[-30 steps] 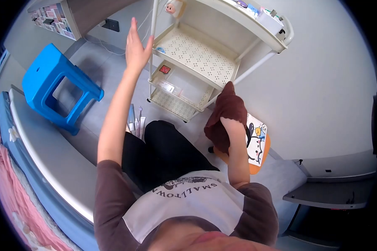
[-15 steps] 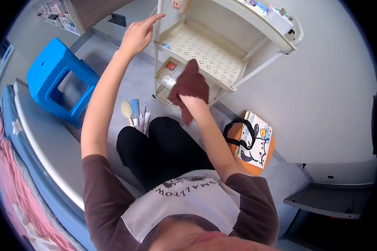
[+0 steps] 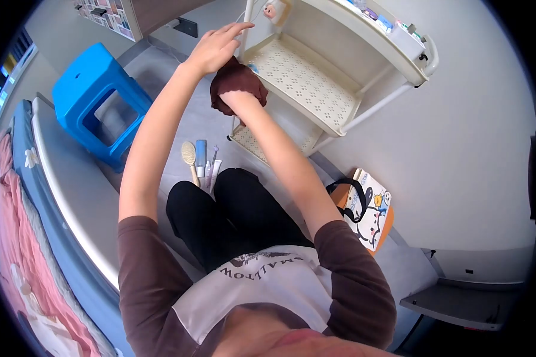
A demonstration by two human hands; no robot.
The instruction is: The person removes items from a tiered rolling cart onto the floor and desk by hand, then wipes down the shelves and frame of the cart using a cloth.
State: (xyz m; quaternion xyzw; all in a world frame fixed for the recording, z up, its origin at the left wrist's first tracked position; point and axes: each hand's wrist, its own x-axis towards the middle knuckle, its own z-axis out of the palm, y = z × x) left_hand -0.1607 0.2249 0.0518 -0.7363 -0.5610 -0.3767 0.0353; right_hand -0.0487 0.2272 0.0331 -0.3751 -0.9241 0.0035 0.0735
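At the left end of the cream cart (image 3: 309,77), the left hand (image 3: 220,49) is held out with its fingers stretched and apart, beside the corner post (image 3: 243,43) (I cannot tell whether they touch); the right hand (image 3: 231,97) reaches into the brown cloth (image 3: 240,77), whose folds hide its fingers, so I cannot tell its grip; the cloth is by the cart's front left corner; a hairbrush (image 3: 189,153) lies on the floor (image 3: 167,134) before the cart.
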